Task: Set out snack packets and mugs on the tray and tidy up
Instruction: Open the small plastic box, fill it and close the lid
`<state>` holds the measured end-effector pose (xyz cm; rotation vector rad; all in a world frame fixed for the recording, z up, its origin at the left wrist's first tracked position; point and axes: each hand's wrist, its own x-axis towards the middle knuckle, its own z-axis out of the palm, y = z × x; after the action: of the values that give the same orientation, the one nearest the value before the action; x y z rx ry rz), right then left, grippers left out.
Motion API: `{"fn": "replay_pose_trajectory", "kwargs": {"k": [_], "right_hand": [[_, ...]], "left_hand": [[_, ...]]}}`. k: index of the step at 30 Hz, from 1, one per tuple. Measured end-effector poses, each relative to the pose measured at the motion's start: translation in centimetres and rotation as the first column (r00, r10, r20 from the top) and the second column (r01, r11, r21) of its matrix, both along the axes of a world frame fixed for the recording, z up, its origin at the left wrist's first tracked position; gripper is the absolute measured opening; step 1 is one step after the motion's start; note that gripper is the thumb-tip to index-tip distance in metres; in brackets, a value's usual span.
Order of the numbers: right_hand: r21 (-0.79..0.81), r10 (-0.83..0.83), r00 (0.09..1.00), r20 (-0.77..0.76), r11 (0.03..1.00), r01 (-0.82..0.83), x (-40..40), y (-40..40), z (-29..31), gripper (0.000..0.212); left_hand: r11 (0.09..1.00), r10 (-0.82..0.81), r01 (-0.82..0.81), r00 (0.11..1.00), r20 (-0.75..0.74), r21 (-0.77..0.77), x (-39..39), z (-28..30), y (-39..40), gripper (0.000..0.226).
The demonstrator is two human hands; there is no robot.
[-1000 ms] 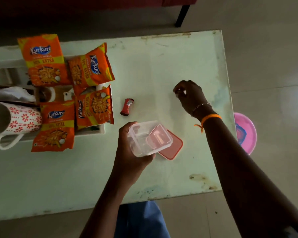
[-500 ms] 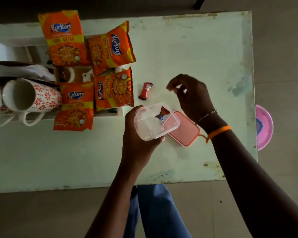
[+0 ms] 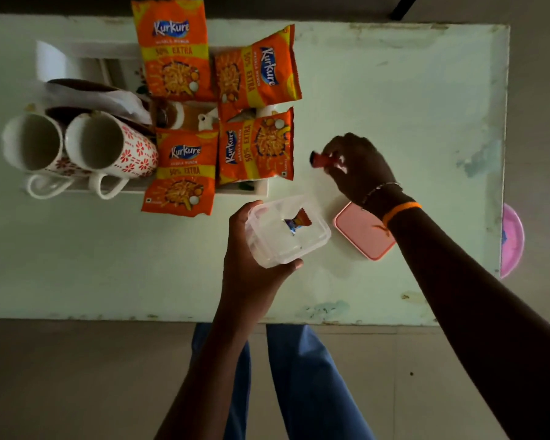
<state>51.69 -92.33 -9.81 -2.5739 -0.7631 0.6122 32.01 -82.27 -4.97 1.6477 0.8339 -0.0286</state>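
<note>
Several orange Kurkure snack packets lie on a white tray at the table's left. Two white mugs with red flowers lie on their sides on the tray's left part. My left hand holds a clear plastic box with one wrapped candy inside. My right hand pinches a small red candy wrapper just right of the tray. The box's pink lid lies flat on the table under my right wrist.
The pale green table has worn edges. A crumpled white paper over a dark plate sits on the tray behind the mugs. A pink plate lies on the floor past the table's right edge. My blue-trousered legs stand below.
A candy has landed in the clear box. My right hand moved left and picked the red candy off the table. The view shifted, with the tray now more central.
</note>
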Motion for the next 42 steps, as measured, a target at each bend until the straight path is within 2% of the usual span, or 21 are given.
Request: {"fn": "replay_pose_trajectory", "kwargs": {"k": [2, 4, 9, 12, 13, 15, 17, 19, 21, 23, 25, 27, 28, 29, 31, 32, 33, 34, 35, 37, 42], "right_hand": [[0.170, -0.190, 0.981, -0.037, 0.966, 0.193, -1.4, -0.6, 2.8, 0.018], [0.244, -0.248, 0.966, -0.078, 0.934, 0.259, -3.4, -0.9, 5.4, 0.017], [0.243, -0.166, 0.945, -0.281, 0.941, 0.238, -7.7, -1.3, 8.0, 0.019], [0.270, -0.335, 0.921, -0.196, 0.885, 0.379, -7.4, -2.7, 6.1, 0.014], [0.240, -0.416, 0.896, -0.155, 0.864, 0.443, -7.0, -3.3, 5.0, 0.017], [0.056, -0.500, 0.862, -0.082, 0.862, 0.505, -6.6, -4.8, 2.3, 0.030], [-0.185, -0.484, 0.870, -0.095, 0.867, 0.462, -6.9, -5.8, 0.0, 0.059], [-0.278, -0.394, 0.910, -0.131, 0.895, 0.348, -7.7, -6.3, -1.4, 0.085], [-0.319, -0.248, 0.966, -0.065, 0.923, 0.216, -8.8, -6.5, -2.3, 0.087], [-0.333, -0.184, 0.983, 0.015, 0.926, 0.179, -9.3, -6.8, -2.5, 0.078], [-0.271, -0.253, 0.967, 0.027, 0.930, 0.250, -9.7, -7.0, -2.0, 0.072], [-0.076, -0.419, 0.906, -0.049, 0.906, 0.415, -10.1, -7.3, -0.9, 0.074], [0.063, -0.527, 0.841, -0.121, 0.842, 0.536, -10.1, -7.6, -0.3, 0.073], [0.193, -0.623, 0.753, -0.213, 0.728, 0.657, -10.1, -8.0, 0.4, 0.069], [0.336, -0.712, 0.517, -0.476, 0.396, 0.854, -10.2, -8.4, 2.2, 0.052], [0.352, -0.659, 0.392, -0.641, 0.201, 0.914, -10.4, -8.5, 3.0, 0.042], [0.318, -0.540, 0.286, -0.792, 0.036, 0.948, -10.6, -8.5, 3.8, 0.031], [0.256, -0.402, 0.208, -0.892, -0.068, 0.964, -10.9, -8.4, 4.3, 0.022], [0.200, -0.285, 0.162, -0.945, -0.109, 0.974, -11.1, -8.3, 4.6, 0.019], [0.174, -0.145, 0.166, -0.975, -0.046, 0.984, -11.8, -7.7, 4.9, 0.024], [0.368, -0.156, 0.451, -0.879, 0.380, 0.849, -12.7, -5.6, 5.2, 0.055]], "left_hand": [[1.000, -0.003, 0.003, 1.000, 0.000, -0.010, 0.1, 0.3, 0.1, 0.087], [1.000, -0.024, 0.024, 1.000, 0.000, -0.006, 0.2, 0.5, 0.0, 0.088], [0.994, -0.104, 0.103, 0.994, 0.032, 0.032, 0.7, 1.0, -0.4, 0.087], [0.994, -0.105, 0.105, 0.994, 0.026, 0.008, 0.8, 0.8, -0.4, 0.088], [0.995, -0.100, 0.100, 0.995, 0.020, 0.001, 0.7, 0.7, -0.3, 0.089], [0.995, -0.100, 0.100, 0.995, 0.004, -0.003, 0.5, 0.5, -0.3, 0.089], [0.995, -0.097, 0.097, 0.995, 0.000, -0.015, 0.3, 0.3, -0.3, 0.087], [0.995, -0.092, 0.092, 0.996, -0.004, -0.033, 0.1, 0.2, -0.2, 0.085], [0.994, -0.088, 0.087, 0.996, -0.008, -0.072, 0.0, 0.3, -0.1, 0.084], [0.991, -0.086, 0.085, 0.996, -0.006, -0.100, -0.1, 0.4, -0.1, 0.087], [0.991, -0.078, 0.077, 0.997, -0.001, -0.112, 0.0, 0.6, -0.1, 0.088], [0.990, -0.053, 0.052, 0.999, 0.000, -0.128, 0.0, 0.8, 0.0, 0.085], [0.989, -0.037, 0.037, 0.999, -0.002, -0.144, 0.1, 0.8, 0.1, 0.082], [0.986, -0.023, 0.021, 1.000, -0.009, -0.168, 0.1, 0.9, 0.2, 0.081], [0.976, 0.001, -0.006, 1.000, -0.024, -0.217, 0.0, 1.0, 0.7, 0.083], [0.970, 0.003, -0.010, 1.000, -0.031, -0.241, 0.0, 1.0, 1.1, 0.086], [0.963, -0.001, -0.009, 0.999, -0.039, -0.269, -0.1, 1.0, 1.4, 0.088], [0.954, -0.004, -0.010, 0.999, -0.046, -0.300, -0.2, 1.0, 1.7, 0.088], [0.945, -0.009, -0.006, 0.999, -0.046, -0.328, -0.3, 0.9, 2.0, 0.085], [0.931, -0.033, 0.014, 0.998, -0.045, -0.365, -0.6, 0.8, 2.5, 0.077], [0.913, -0.101, 0.087, 0.995, -0.013, -0.399, -0.8, 0.6, 3.2, 0.080]]}}
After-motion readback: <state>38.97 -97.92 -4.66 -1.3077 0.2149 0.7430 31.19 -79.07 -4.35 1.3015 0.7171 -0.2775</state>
